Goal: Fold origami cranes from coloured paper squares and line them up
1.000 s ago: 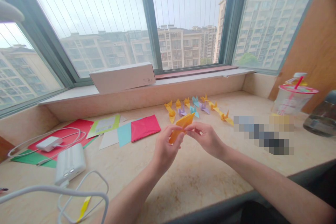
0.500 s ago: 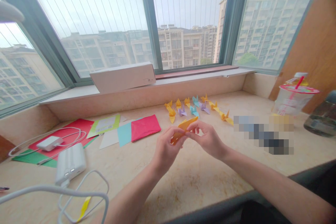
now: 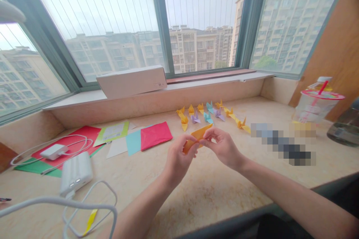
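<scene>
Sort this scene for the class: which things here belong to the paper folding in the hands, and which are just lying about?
Belonging: orange folded paper, left hand, right hand, paper cranes, coloured paper sheets.

Lying about: power bank, charger, plastic cup with straw, white box.

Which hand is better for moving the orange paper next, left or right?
Probably the right hand: its fingertips pinch the orange paper near the middle, right beside the free pointed end. The left hand is curled around the paper's lower end.

Two hands (image 3: 178,160), one folded orange paper (image 3: 198,133), roughly ten origami cranes (image 3: 208,118), one power bank (image 3: 76,173)
</scene>
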Motion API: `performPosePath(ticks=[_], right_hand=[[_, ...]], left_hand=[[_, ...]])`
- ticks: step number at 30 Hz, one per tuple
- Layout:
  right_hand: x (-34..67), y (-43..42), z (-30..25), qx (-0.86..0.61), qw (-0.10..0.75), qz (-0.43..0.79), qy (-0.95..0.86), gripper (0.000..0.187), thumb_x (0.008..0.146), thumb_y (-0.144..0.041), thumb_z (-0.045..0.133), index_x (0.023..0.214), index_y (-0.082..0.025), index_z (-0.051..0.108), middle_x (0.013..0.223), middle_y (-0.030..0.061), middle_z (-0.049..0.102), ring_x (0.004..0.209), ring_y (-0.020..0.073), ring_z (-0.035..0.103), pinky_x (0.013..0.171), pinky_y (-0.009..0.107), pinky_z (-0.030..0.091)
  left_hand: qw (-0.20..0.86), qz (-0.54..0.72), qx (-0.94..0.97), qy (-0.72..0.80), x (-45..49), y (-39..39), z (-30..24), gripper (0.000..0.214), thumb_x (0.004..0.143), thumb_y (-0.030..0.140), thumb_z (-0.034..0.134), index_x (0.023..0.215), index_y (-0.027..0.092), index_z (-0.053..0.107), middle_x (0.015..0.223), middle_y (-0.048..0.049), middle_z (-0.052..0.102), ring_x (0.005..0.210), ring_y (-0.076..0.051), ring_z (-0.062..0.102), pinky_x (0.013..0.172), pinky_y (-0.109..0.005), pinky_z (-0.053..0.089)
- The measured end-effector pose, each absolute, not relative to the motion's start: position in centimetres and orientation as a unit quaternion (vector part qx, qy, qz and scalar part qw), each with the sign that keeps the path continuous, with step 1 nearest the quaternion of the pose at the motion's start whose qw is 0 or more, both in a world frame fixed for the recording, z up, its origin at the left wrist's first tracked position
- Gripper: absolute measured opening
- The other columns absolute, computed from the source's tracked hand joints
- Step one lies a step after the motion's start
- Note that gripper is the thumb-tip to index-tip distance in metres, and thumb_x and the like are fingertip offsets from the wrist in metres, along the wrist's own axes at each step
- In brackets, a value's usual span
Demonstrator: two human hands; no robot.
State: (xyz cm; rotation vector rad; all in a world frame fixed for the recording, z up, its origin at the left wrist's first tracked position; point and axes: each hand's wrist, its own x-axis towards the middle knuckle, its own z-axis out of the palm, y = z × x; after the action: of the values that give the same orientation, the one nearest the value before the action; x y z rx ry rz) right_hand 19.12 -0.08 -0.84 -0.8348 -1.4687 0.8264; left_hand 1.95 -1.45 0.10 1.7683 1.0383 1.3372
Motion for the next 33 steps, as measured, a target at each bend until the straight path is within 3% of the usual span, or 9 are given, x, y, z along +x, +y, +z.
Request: performPosePath(ticks=[22,33], right_hand=[[18.95,-0.33,-0.47,-0.349,0.583,0.361,-0.639,0.022,0.082,-0.038,0.072,0.082,-0.022,0.056,0.08,0.0,0.063,0.077,0.0169,0.06,0.074,0.032,0.049],[19.18,0.04,-0.45,-0.328,0.6,0.418,-0.598,0.046,0.076,-0.044,0.077,0.069,-0.024,0.036,0.071,-0.0032,0.057,0.07,0.0164,0.058,0.065,0.031,0.049]], left_hand=[[0.369,0.525,0.642,0.418,2.04,-1.6,0.57,0.017,0.082,0.032,0.069,0.083,0.02,0.057,0.057,0.0048,0.061,0.049,-0.011,0.06,0.049,-0.019,0.046],[0.369,0.533,0.635,0.419,2.15,-1.73,0.81,0.019,0.079,0.033,0.072,0.081,0.02,0.058,0.065,0.0038,0.064,0.048,-0.01,0.058,0.046,-0.018,0.043]])
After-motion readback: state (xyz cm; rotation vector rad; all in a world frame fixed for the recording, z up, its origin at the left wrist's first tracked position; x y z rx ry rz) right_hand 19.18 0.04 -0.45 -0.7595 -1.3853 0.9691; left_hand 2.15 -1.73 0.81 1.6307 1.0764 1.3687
